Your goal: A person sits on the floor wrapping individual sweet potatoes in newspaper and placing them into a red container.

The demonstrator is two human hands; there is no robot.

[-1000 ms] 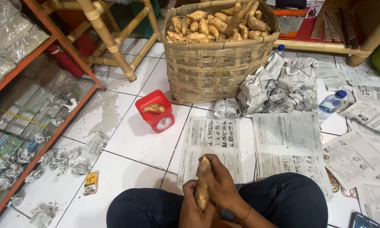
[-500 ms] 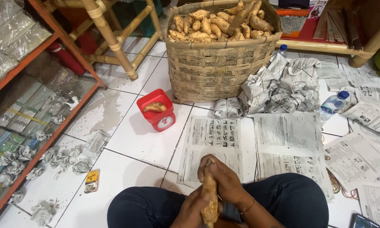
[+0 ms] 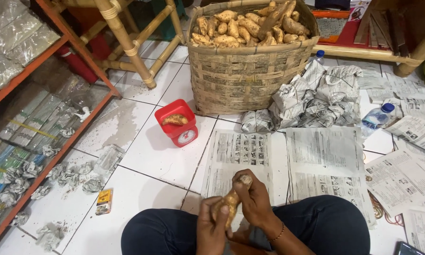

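Tuber: we hold a sweet potato [image 3: 230,204] low in the frame's centre, above our lap.
Left hand [image 3: 211,225]: wrapped round its lower half.
Right hand [image 3: 254,200]: closed over the upper end.
Feel: we judge it firm, fairly heavy, dusty-skinned; best taken at the thick middle.

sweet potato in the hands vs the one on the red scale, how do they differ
The sweet potato in the hands is gripped by both the left hand and right hand, tilted, over the lap. The sweet potato on the scale lies flat and untouched on the red scale, and looks smaller from here. Both are tan-orange, elongated tubers like those in the basket.
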